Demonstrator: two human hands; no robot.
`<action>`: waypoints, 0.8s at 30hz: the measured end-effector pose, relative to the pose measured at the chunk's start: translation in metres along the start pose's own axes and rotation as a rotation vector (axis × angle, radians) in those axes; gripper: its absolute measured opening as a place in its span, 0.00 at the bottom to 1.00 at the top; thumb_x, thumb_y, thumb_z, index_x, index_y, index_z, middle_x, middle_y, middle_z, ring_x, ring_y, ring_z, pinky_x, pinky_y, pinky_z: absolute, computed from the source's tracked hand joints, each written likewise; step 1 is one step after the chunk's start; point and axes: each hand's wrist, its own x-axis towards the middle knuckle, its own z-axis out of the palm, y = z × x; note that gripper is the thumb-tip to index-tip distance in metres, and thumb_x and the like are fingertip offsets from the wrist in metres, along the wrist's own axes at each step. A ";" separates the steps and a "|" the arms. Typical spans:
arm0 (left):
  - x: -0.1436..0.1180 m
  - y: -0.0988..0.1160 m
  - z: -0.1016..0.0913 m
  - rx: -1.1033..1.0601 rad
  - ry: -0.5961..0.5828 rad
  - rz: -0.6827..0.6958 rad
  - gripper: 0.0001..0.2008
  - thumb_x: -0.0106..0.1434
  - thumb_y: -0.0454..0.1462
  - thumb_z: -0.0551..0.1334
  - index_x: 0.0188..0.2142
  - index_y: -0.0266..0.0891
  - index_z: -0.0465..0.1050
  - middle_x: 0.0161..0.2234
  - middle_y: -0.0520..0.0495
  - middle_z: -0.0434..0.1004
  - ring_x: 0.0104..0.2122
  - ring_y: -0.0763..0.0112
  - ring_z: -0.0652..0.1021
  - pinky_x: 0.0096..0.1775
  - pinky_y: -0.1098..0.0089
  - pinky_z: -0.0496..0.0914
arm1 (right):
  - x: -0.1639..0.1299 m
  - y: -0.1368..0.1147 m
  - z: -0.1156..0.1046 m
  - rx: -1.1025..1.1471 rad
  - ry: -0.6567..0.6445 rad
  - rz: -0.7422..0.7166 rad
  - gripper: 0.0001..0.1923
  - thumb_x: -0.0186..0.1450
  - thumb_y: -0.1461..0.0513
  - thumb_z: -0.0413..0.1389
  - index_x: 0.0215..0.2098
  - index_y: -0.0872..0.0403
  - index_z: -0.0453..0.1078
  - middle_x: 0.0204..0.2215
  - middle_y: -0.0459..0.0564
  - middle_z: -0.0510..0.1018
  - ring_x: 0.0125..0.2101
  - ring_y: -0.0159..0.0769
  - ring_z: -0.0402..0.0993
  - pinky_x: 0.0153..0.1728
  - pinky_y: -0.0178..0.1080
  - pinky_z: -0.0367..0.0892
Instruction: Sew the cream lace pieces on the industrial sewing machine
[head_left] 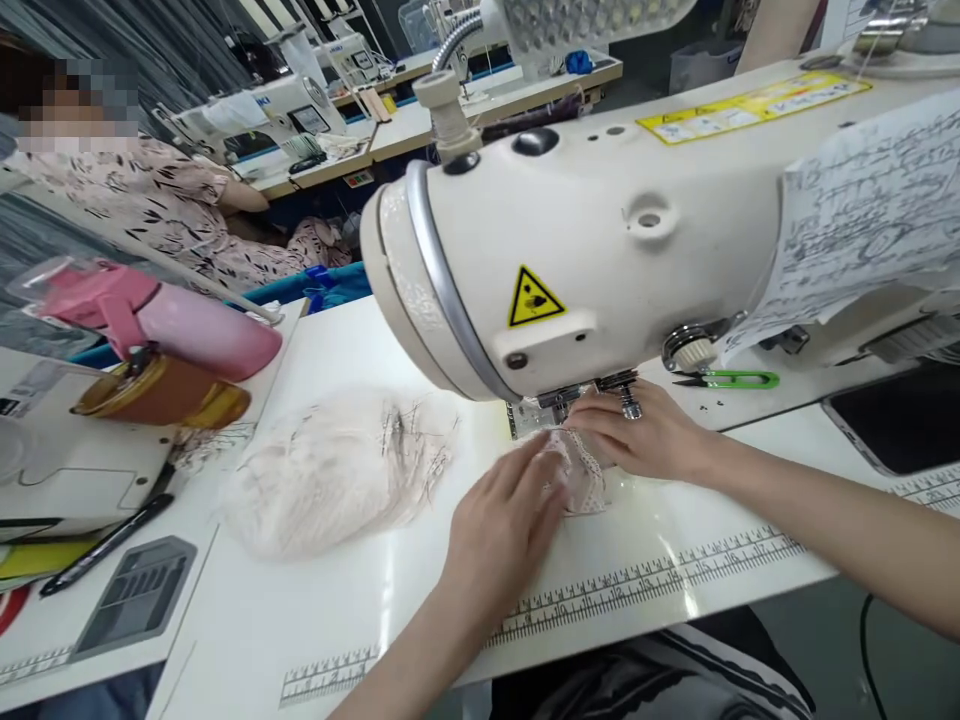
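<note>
A small piece of white lace (581, 478) lay flat on the white bench (352, 620), right under the needle part of a big cream sewing machine (570, 250). The left hand (499, 525) pressed down on the near left side of the lace with its fingers close together and flat. The right hand (637, 435) lay on the far right side of the lace, fingers bent low and pinching the edge beside the presser foot (628, 400).

The machine had one yellow triangle warning sticker (533, 298) on its front and one long yellow label (754, 105) on top; its words were too small to read. One sheet of paper with handwriting (870, 215) hung over the right end of the machine, and I could not read it either. Ruler marks (645, 580) with numbers ran along the near edge of the bench.

To the left of the hands sat one soft pile of pale fabric (337, 470) with dark threads on it. Further left were one pink bottle (180, 320) lying over one amber jar (161, 395), and one black pen (109, 545). One pair of green snips (731, 379) lay to the right, behind the right hand.

Far away at the left, another person in a patterned top (157, 205) sat near more white sewing machines (277, 110); one showed the letters "JUKI", partly hidden. The machine head hid the needle from view.
</note>
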 end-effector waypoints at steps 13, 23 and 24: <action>-0.001 0.003 -0.022 -0.148 0.247 0.278 0.10 0.63 0.29 0.59 0.43 0.41 0.70 0.43 0.47 0.78 0.48 0.63 0.74 0.50 0.57 0.68 | -0.004 0.005 0.005 0.015 0.018 0.136 0.09 0.67 0.64 0.50 0.40 0.54 0.73 0.34 0.46 0.80 0.32 0.35 0.73 0.35 0.38 0.66; 0.006 0.017 -0.048 -0.454 0.059 -0.219 0.07 0.66 0.38 0.56 0.33 0.41 0.71 0.23 0.55 0.74 0.18 0.78 0.68 0.20 0.76 0.60 | -0.004 0.006 0.006 -0.004 0.041 0.195 0.11 0.66 0.65 0.50 0.39 0.53 0.74 0.30 0.46 0.79 0.30 0.35 0.71 0.33 0.38 0.64; 0.013 0.010 -0.039 -0.435 -0.018 -0.288 0.09 0.66 0.41 0.56 0.33 0.41 0.71 0.24 0.54 0.74 0.20 0.77 0.68 0.21 0.75 0.61 | -0.004 0.006 0.006 -0.019 0.042 0.209 0.11 0.65 0.66 0.49 0.38 0.53 0.74 0.28 0.47 0.78 0.29 0.35 0.70 0.32 0.37 0.63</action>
